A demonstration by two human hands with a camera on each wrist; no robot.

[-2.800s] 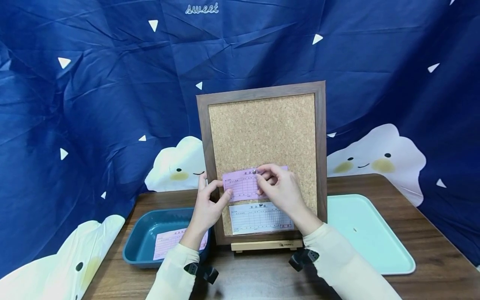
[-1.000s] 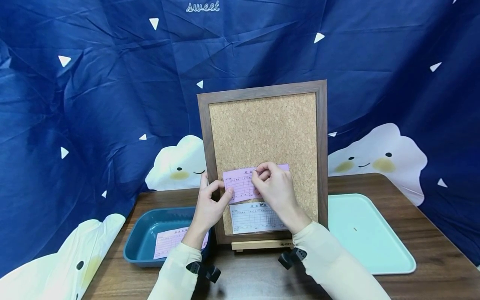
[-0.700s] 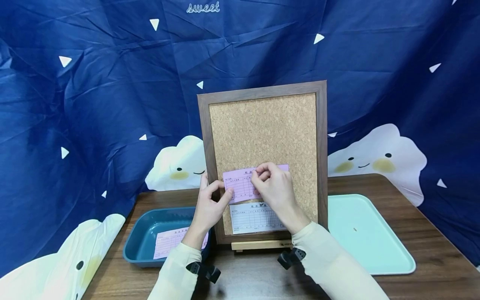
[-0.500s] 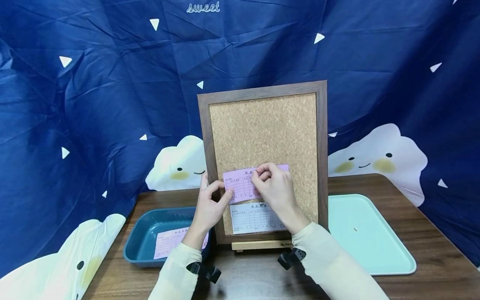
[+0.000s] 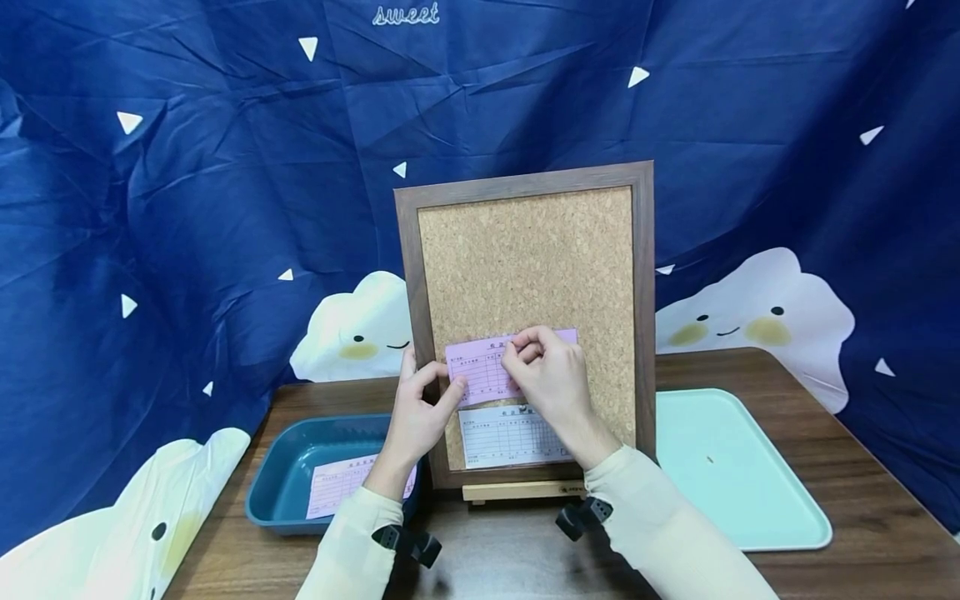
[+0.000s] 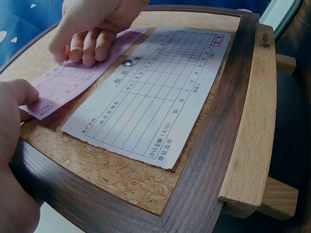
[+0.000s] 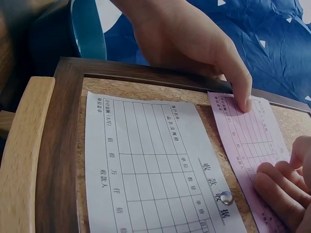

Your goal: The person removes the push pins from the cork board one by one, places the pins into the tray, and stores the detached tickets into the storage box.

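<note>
A pink receipt slip (image 5: 476,367) lies flat against the framed cork board (image 5: 525,258), above a white receipt slip (image 5: 495,437). My left hand (image 5: 416,417) pinches the pink slip's left edge, thumb in front and the index finger at the board's side. At the slip's top middle, my right hand (image 5: 555,375) pinches with thumb and index finger where a silver pushpin sat; the fingers now hide it, and the other fingers curl over the paper. Another silver pushpin (image 7: 226,197) holds the white slip at its heading.
The board leans on a wooden stand (image 5: 525,492). A dark teal tub (image 5: 281,467) with a second pink slip (image 5: 337,487) in it stands left. To the right lies a mint tray (image 5: 738,475) bearing a tiny brownish bit. Behind hangs a blue curtain (image 5: 262,208).
Since the oldest frame, my right hand has shifted slightly left, and its fingertips now cover the pushpin that showed beside them. Over the last second both hands stay nearly still.
</note>
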